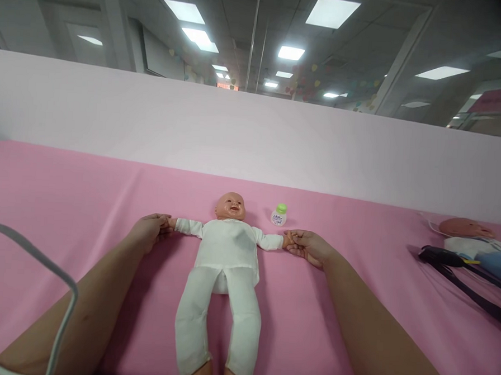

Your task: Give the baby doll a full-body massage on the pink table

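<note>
Fingers [161,225] of my left hand [149,231] pinch one doll [226,248] hand; my right hand [308,246] pinches the other; doll lies face-up, arms outstretched, on pink counter [65,200]; small bottle [279,215] stands near its head.

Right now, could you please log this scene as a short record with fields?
surface: pink cloth
main item: baby doll in white suit, lying face up, arms spread
left hand: grips the doll's wrist on that side
right hand: grips the doll's other hand
near the head: small bottle, green cap, upright
far right: second doll, black straps
</note>
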`<state>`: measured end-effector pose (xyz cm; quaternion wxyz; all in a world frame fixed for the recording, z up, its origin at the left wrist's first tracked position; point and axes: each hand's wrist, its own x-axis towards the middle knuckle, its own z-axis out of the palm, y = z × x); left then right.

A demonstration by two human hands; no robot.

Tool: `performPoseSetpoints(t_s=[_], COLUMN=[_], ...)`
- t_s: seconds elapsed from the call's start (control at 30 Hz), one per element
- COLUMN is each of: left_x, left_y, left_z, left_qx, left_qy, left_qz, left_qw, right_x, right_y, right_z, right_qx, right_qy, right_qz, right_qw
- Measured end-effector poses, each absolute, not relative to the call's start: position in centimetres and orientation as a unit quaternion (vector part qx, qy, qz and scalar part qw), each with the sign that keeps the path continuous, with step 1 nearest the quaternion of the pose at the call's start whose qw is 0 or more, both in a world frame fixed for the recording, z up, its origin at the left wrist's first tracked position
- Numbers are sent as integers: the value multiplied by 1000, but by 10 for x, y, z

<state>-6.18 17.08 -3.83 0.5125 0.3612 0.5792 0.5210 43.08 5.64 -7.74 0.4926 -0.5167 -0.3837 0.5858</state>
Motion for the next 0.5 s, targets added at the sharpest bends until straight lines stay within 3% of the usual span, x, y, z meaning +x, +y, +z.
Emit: performPoseSetpoints(t_s=[0.5], left_x=[-63], left_y=[171], left_z=[-40], left_qx=[368], left_qy=[578], left_qz=[520], left_qw=[510], right_x=[412], right_y=[50], right_z=[-65], right_qx=[-567], right_qy=[-410], right_qz=[529], right_qw=[480])
